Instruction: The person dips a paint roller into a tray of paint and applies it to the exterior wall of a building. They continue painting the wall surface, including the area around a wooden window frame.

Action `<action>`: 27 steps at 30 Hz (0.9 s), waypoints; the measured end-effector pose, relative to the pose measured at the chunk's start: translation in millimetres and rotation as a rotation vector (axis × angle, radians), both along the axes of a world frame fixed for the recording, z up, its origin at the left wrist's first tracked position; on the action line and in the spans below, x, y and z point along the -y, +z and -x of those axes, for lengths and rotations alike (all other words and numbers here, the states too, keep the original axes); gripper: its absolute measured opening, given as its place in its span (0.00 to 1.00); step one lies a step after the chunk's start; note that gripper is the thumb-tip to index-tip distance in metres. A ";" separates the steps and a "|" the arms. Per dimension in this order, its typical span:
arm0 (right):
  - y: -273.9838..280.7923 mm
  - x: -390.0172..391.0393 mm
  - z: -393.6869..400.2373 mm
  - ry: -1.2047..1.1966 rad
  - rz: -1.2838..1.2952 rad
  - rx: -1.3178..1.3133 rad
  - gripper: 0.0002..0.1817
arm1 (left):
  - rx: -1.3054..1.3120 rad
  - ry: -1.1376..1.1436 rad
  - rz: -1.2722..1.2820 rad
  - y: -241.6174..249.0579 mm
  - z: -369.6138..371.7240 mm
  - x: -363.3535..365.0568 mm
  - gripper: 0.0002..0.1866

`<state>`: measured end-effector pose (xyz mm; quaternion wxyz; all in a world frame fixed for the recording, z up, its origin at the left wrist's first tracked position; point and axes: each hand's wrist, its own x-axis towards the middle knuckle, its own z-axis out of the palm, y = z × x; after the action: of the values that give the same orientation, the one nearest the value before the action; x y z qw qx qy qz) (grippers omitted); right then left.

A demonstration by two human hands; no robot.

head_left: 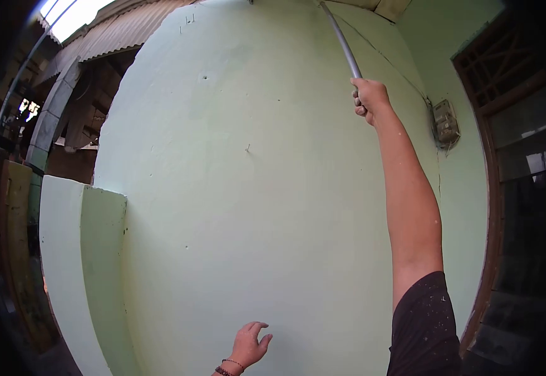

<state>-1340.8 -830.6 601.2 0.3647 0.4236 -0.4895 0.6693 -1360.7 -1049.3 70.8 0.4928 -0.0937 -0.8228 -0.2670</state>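
Note:
My right hand [369, 100] is raised high at the upper right, its fingers wrapped round a grey pole [343, 45]. The pole slants up and to the left, and whatever is at its far end cannot be made out at the top edge. Low in the view, my left hand [252, 344] is in front of the wall, fingers loosely curved and thumb apart, holding nothing. Bracelets circle that wrist. Both hands are in front of a pale green wall [273, 207]. Light specks dot my right forearm and dark sleeve.
Nails [248, 148] stick out of the wall. An electric meter box [445, 122] with a cable hangs at the right, beside a brown-framed window [489, 169]. A low green wall [103, 269] juts out at the left, below a corrugated roof [119, 31].

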 end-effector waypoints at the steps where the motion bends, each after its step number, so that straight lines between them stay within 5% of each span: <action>1: 10.6 11.7 6.8 -0.021 0.014 -0.009 0.08 | 0.027 -0.029 0.001 6.8 13.4 3.8 0.19; 4: 37.3 48.9 32.8 -0.032 0.022 -0.019 0.08 | -0.117 0.170 0.222 26.1 47.6 8.6 0.23; 14: 94.8 96.1 65.1 0.016 0.054 -0.035 0.08 | -0.048 0.412 0.384 40.3 80.3 36.2 0.30; 16: 98.0 108.0 69.5 -0.025 0.056 -0.031 0.07 | -0.215 0.448 0.400 40.8 78.0 31.4 0.29; 27: 81.0 123.8 86.2 -0.065 0.072 -0.047 0.07 | -0.123 0.336 0.305 34.1 91.1 30.6 0.36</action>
<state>-1427.0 -954.5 682.2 0.4127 0.4096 -0.4701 0.6640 -1451.7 -1079.9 104.9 0.5597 -0.0449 -0.8261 -0.0475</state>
